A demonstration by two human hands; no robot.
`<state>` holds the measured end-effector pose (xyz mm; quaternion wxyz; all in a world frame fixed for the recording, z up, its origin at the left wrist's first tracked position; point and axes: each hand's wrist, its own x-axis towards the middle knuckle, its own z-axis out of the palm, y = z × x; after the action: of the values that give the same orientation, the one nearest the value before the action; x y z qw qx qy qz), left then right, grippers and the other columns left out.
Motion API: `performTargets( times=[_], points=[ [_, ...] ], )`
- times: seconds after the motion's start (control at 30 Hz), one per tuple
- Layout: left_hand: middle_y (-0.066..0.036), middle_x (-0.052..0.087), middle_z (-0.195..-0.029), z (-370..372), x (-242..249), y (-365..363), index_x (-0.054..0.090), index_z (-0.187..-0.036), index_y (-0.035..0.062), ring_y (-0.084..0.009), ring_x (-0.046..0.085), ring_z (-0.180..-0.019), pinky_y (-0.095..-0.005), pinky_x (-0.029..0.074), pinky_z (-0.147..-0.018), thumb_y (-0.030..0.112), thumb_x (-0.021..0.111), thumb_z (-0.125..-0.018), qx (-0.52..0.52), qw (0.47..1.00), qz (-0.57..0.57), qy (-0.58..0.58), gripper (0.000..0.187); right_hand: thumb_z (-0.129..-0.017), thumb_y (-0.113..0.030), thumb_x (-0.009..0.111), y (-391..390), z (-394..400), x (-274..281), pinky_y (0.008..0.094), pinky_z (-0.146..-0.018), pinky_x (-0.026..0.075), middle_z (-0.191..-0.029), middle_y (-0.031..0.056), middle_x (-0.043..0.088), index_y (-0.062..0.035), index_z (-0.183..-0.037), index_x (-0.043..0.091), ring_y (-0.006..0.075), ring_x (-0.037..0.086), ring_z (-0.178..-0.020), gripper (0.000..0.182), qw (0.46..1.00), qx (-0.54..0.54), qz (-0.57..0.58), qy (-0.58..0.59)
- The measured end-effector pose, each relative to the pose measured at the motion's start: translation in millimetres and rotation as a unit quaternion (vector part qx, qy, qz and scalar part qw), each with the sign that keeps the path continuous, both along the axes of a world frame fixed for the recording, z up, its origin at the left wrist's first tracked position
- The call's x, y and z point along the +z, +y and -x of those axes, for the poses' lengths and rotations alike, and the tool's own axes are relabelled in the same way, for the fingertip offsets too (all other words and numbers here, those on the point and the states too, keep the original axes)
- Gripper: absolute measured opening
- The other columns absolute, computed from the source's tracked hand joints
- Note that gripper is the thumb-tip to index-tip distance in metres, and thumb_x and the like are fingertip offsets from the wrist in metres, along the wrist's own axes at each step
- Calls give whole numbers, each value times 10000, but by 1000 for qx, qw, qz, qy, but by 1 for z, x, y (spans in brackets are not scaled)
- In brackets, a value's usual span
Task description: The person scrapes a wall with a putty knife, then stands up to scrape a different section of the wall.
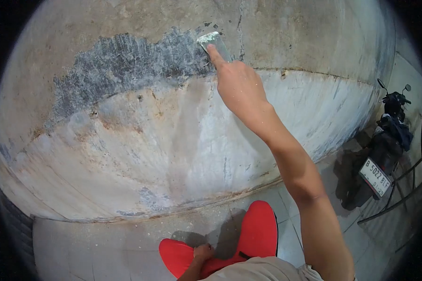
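Observation:
In my right hand [241,86] is a scraper [216,46], a putty knife with a flat metal blade. My index finger presses along the blade, while the other fingers curl around the handle, which is hidden. White flakes cling to the blade's edge, which is against the wall [290,37] at the right end of a bare grey patch [126,61]. Low in the view, my left hand [202,253] is by my red trousers [258,229], its fingers curled; whatever they may hold is hidden.
Below the patch runs a rusty seam, with a paler, stained wall section [211,136] beneath it. Small flakes lie on the tiled floor [103,239]. A parked motorbike [384,145] stands to the right, beside a dark metal frame [398,201].

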<state>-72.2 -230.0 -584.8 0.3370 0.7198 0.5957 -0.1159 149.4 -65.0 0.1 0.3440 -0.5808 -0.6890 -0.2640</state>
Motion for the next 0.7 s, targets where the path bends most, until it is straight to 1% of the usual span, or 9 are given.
performTargets(
  times=[0.07,0.17,0.27,0.37,0.43,0.5,0.57,0.67,0.7],
  points=[
    [-158,637,-1153,0,0,-2,647,-1132,145,-334,591,-1104,-512,350,-1010,394,450,-851,-15,1000,-3,10,424,-799,23,470,-8,-2,-12,496,-626,489,-735,234,620,-77,-1392,408,402,616,-673,605,1000,-4,-5,-1],
    [-154,645,-1134,4,2,-2,649,-1121,140,-328,598,-1094,-519,371,-987,395,452,-851,11,1000,-14,-1,421,-805,12,475,-3,-8,-28,496,-628,492,-730,239,619,-77,-1391,403,408,614,-675,597,1000,-9,13,-8],
    [-155,649,-1123,5,5,0,651,-1118,139,-328,602,-1088,-510,390,-973,398,459,-846,24,999,15,-25,422,-785,36,488,7,0,2,480,-619,526,-727,239,632,-77,-1387,413,390,654,-689,616,1000,-12,-24,9],
    [-155,648,-1123,-1,8,-2,658,-1102,132,-327,605,-1082,-495,410,-958,400,460,-845,0,1000,-7,-9,421,-783,38,485,-4,-3,0,481,-621,527,-733,240,635,-58,-1386,408,393,654,-690,615,1000,-14,-10,9],
    [-156,646,-1128,0,16,-1,661,-1099,124,-327,603,-1085,-485,409,-962,404,461,-843,-21,1000,-9,9,429,-783,41,484,-8,-5,-14,476,-620,527,-738,239,636,-43,-1384,406,394,653,-692,612,1000,-24,7,-5],
    [-156,644,-1135,4,8,-3,663,-1098,128,-327,602,-1089,-489,403,-967,404,459,-844,-14,1000,-9,10,426,-782,43,482,-6,-7,-12,472,-619,528,-743,239,638,-28,-1381,404,394,653,-693,609,999,-34,23,-22],
    [-156,641,-1142,-1,3,3,666,-1097,133,-327,600,-1092,-494,396,-973,403,458,-845,-3,1000,-14,4,423,-787,35,480,7,-5,13,476,-614,528,-740,246,634,-7,-1373,402,403,650,-690,593,1000,-6,-26,-14],
    [-154,631,-1167,-3,0,0,667,-1100,149,-325,591,-1109,-504,379,-990,403,462,-843,-3,1000,7,6,416,-786,35,487,7,-5,17,477,-608,527,-739,250,631,-20,-1378,401,405,648,-680,601,999,9,-32,-5],
    [-151,629,-1173,-3,-1,0,664,-1108,154,-324,589,-1114,-505,375,-995,407,462,-841,0,1000,7,3,419,-786,35,487,5,-6,10,477,-608,527,-739,250,631,-20,-1378,401,405,648,-680,601,999,10,-33,-4]
  ],
)
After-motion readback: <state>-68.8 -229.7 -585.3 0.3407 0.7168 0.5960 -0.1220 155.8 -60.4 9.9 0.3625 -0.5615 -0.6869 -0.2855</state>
